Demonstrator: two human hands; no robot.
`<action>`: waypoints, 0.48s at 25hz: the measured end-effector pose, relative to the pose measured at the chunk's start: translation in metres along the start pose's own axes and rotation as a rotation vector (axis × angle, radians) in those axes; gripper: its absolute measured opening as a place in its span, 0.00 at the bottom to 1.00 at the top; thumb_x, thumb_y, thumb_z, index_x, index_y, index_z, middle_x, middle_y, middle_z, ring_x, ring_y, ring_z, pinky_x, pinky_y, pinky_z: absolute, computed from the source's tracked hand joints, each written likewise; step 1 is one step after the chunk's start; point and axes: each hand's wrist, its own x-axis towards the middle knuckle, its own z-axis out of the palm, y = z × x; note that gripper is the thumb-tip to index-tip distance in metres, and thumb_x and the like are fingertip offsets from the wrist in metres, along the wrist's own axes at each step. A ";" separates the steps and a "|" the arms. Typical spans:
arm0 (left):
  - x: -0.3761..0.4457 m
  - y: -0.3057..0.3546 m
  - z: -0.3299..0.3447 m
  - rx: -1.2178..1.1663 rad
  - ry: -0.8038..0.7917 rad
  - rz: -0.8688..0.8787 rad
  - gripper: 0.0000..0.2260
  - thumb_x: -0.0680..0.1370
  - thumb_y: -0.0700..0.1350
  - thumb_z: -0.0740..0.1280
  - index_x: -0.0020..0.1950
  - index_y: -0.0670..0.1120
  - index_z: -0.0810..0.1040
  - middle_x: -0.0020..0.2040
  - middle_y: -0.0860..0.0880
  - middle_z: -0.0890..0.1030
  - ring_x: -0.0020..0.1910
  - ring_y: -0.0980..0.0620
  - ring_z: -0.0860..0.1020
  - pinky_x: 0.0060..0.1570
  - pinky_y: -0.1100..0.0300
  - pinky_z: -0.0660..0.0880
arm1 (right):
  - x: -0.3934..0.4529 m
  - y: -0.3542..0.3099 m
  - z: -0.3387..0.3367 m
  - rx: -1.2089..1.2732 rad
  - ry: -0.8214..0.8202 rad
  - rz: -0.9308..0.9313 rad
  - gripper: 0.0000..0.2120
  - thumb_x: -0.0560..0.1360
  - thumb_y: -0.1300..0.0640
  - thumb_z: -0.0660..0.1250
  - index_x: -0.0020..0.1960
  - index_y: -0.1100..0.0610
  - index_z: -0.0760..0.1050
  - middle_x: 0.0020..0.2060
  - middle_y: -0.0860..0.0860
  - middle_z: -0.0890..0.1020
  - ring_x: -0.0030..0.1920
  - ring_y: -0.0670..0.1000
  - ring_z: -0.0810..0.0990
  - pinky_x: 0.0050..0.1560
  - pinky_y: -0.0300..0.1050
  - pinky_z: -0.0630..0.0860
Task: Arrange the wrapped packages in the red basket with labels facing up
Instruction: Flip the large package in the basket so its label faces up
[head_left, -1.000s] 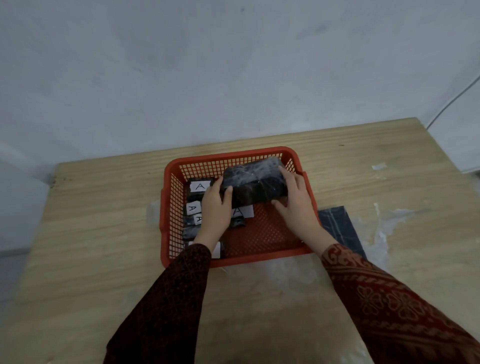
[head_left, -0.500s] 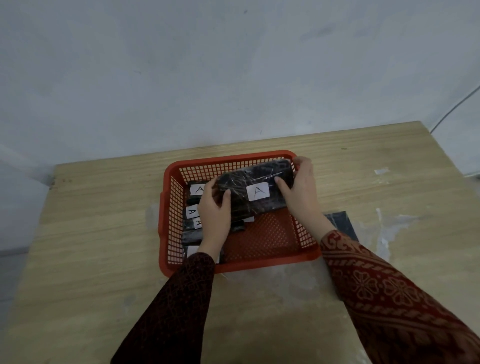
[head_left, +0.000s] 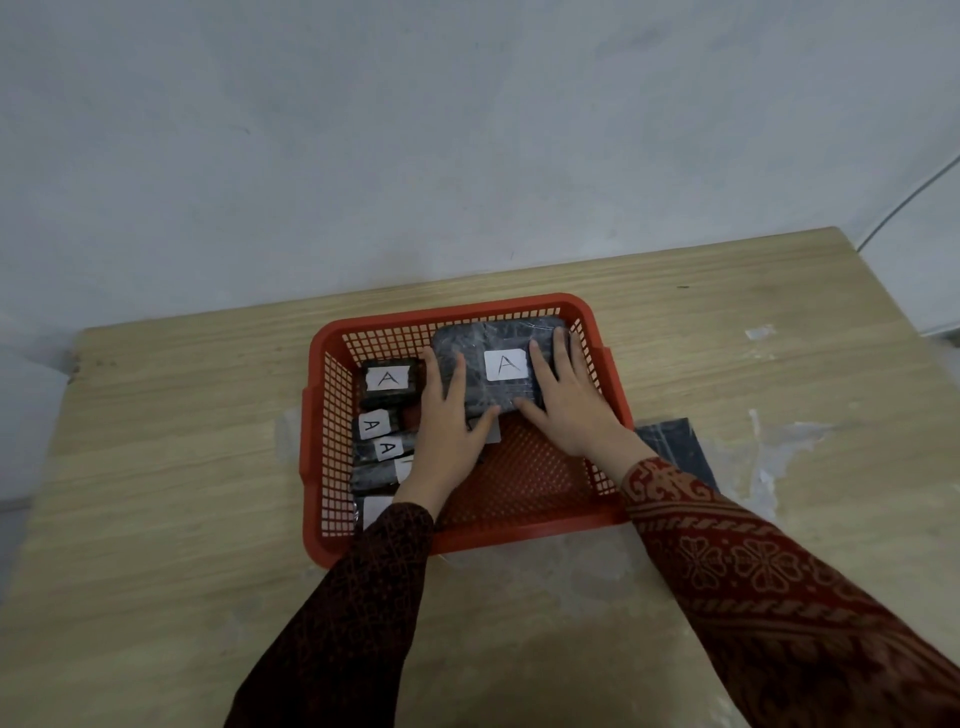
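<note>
A red mesh basket (head_left: 519, 532) sits on the wooden table. A large dark wrapped package (head_left: 498, 335) lies flat in its far right corner, its white "A" label (head_left: 505, 365) facing up. My left hand (head_left: 448, 426) rests on the package's left end with fingers spread. My right hand (head_left: 569, 402) presses flat on its right end. Several smaller dark packages fill the basket's left side, among them one at the back (head_left: 387, 382) and one lower (head_left: 375, 425), with "A" labels up.
A dark flat sheet (head_left: 675, 447) lies on the table just right of the basket, partly under my right forearm. Clear plastic film (head_left: 779, 447) is stuck on the table at the right. A pale wall stands behind the table.
The large package was turned label-up and lowered from a tilted hold to lie flat in the basket's far right corner. Both hands went from gripping its ends to lying flat on it.
</note>
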 end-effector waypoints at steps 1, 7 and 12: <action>0.000 -0.001 0.000 0.035 -0.021 0.014 0.36 0.78 0.54 0.63 0.78 0.48 0.45 0.77 0.45 0.33 0.77 0.47 0.40 0.75 0.53 0.50 | 0.001 0.001 0.000 -0.020 -0.026 -0.001 0.37 0.79 0.42 0.55 0.77 0.57 0.38 0.76 0.61 0.36 0.75 0.61 0.32 0.76 0.57 0.44; -0.002 0.006 -0.005 0.243 -0.119 -0.051 0.37 0.77 0.60 0.59 0.78 0.47 0.44 0.77 0.42 0.35 0.77 0.42 0.48 0.70 0.49 0.63 | 0.004 -0.003 -0.008 -0.091 -0.087 0.034 0.36 0.79 0.43 0.54 0.77 0.57 0.40 0.77 0.62 0.40 0.76 0.61 0.35 0.75 0.58 0.49; 0.002 0.011 -0.009 0.400 -0.105 -0.079 0.35 0.77 0.62 0.57 0.78 0.46 0.50 0.78 0.38 0.44 0.77 0.40 0.46 0.74 0.45 0.51 | -0.022 -0.003 -0.019 0.013 0.146 -0.119 0.27 0.78 0.52 0.62 0.73 0.58 0.61 0.76 0.61 0.57 0.77 0.61 0.50 0.75 0.60 0.55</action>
